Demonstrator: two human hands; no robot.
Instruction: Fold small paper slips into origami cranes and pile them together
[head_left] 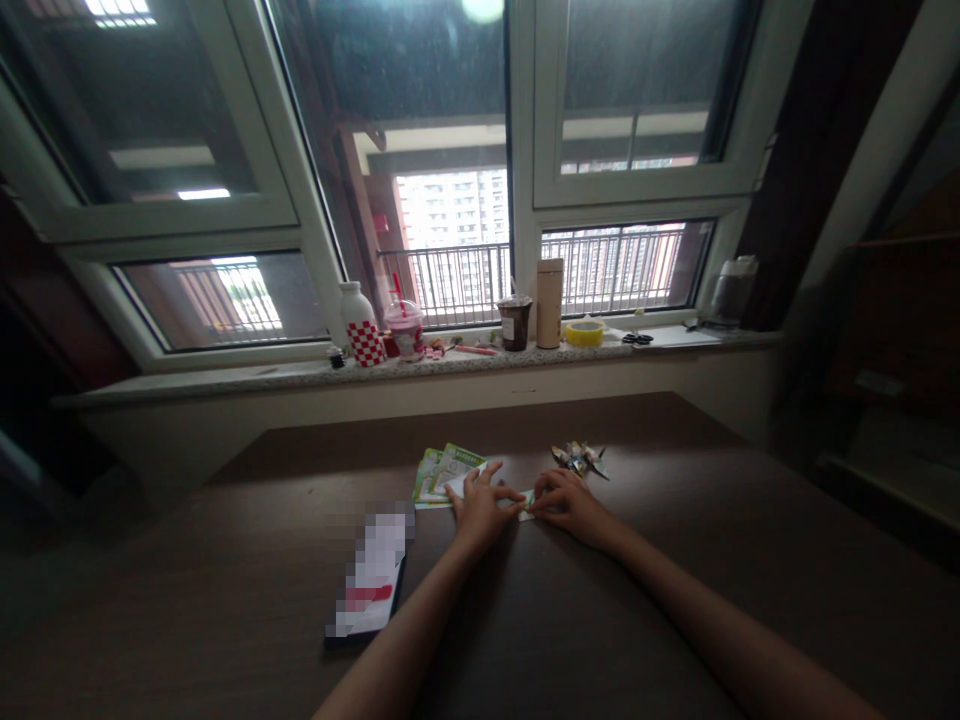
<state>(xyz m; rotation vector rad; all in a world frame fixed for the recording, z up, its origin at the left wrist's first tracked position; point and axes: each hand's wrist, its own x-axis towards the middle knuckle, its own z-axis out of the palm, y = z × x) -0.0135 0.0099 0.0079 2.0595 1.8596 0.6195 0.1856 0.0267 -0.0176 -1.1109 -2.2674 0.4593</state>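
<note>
Near the middle of the table, my left hand (482,508) and my right hand (568,503) meet at a small piece of green and white paper (527,504). Thumb and finger of each hand pinch it from either side, low over the tabletop. The other left fingers spread over the edge of a white sheet beside several green-bordered printed cards (450,468), which lie overlapped. Just beyond my right hand sits a little heap of crumpled, pointed scraps (579,458), too small to make out. My fingers partly cover the paper.
A phone-like slab (375,570), its face blurred out, lies left of my left forearm on the dark table (637,430). On the windowsill stand a checkered bottle (364,325), a pink cup (406,328), a brown cup (514,325), a tan flask (549,305), yellow tape (584,333) and scissors (637,339).
</note>
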